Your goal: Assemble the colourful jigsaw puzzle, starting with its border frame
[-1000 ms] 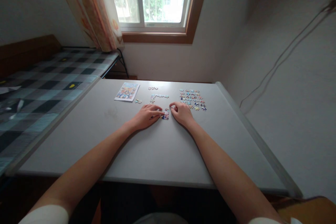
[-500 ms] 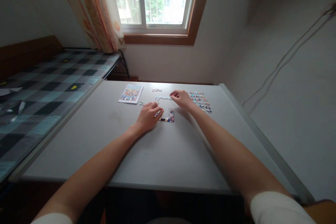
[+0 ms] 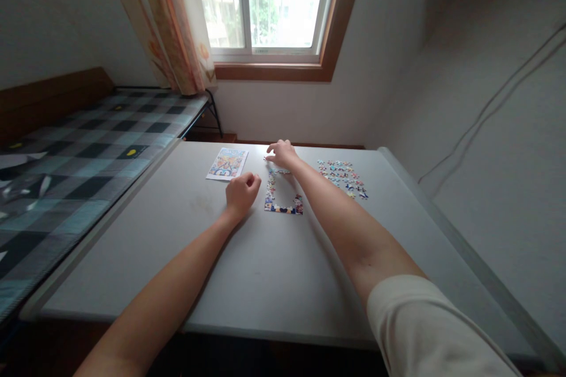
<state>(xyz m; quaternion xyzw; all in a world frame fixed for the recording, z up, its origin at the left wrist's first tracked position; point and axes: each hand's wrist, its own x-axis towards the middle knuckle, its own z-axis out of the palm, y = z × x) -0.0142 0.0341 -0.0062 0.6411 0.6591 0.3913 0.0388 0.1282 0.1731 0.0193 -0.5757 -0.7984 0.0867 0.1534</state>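
A partly joined jigsaw border [image 3: 283,210] lies on the grey table, its left side and bottom edge in view and its middle bare table. My left hand [image 3: 242,193] rests just left of it, fingers curled into a loose fist; whether anything is inside is hidden. Beyond the border's far edge, my right hand [image 3: 282,154] reaches over a few loose puzzle pieces [image 3: 265,158]. Its thumb and forefinger are apart, with the pieces at their tips. My right hand and forearm hide part of the border's top and right side.
Rows of loose puzzle pieces [image 3: 342,175] lie right of my right forearm. A printed picture sheet [image 3: 227,164] lies at the back left of the table [image 3: 256,283]. A bed with a checked cover [image 3: 145,123] adjoins the left; a wall stands right.
My right hand has moved left and away from me, from the border's top right to the loose pieces behind it. My left hand has come off the border leftward and curled up.
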